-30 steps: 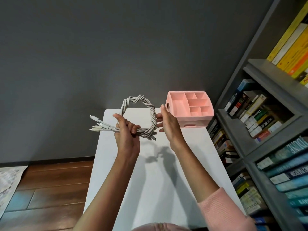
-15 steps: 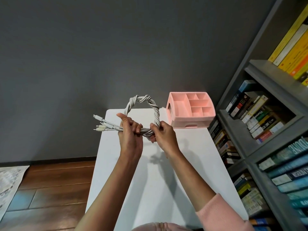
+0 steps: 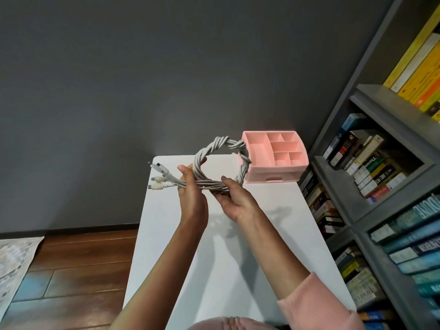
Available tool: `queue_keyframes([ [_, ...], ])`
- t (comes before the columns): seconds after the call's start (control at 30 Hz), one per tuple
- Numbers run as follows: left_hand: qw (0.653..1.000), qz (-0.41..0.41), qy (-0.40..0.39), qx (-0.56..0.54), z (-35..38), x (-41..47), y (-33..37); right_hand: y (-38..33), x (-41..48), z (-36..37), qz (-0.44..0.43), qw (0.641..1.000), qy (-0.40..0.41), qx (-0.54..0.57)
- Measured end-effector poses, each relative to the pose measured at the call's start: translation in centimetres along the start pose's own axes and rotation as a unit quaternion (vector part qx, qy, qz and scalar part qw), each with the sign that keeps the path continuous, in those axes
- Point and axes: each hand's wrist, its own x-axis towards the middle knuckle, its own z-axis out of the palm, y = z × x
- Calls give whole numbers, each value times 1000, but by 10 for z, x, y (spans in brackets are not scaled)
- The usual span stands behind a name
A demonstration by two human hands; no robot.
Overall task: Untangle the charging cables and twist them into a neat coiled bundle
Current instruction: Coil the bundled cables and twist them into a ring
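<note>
Head view: left hand (image 3: 191, 194) grip clamped on twisted white charging-cable ring (image 3: 245, 160) at strand crossing, plug ends (image 3: 158, 179) jutting outward beyond grip. Right hand (image 3: 234, 198) has shifted from pinching to wrapping lower run. Ring aloft over white counter (image 3: 238, 258); coil formed, ends probably untucked.

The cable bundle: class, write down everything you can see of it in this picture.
The cable bundle is several pale grey-white cables twisted like rope into one roughly upright loop, held in the air above the white table. Along its straighter lower run the left hand grips it and the right hand cradles it from below, thumb on top. Loose plug ends stick out beyond the left hand. In view the loop overlaps the pink organiser behind it.
</note>
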Motion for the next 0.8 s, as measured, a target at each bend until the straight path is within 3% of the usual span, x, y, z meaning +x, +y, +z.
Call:
queue_keyframes([
  [0.13,995,5,72,70,4,-12,-7,-3,8,0,-24,997,34,67],
  [0.33,998,-49,45,0,-1,-10,-15,-9,5,-5,-26,997,56,43],
  [0.47,998,-35,44,3,-3,-3,-10,-15,-3,-8,-46,989,-8,-143],
  [0.6,999,-35,39,14,-5,-1,-4,-11,-4,-12,-144,954,20,-263],
  [0.8,989,-123,69,-47,-8,1,-2,-6,-4,-19,-173,898,81,-396],
])
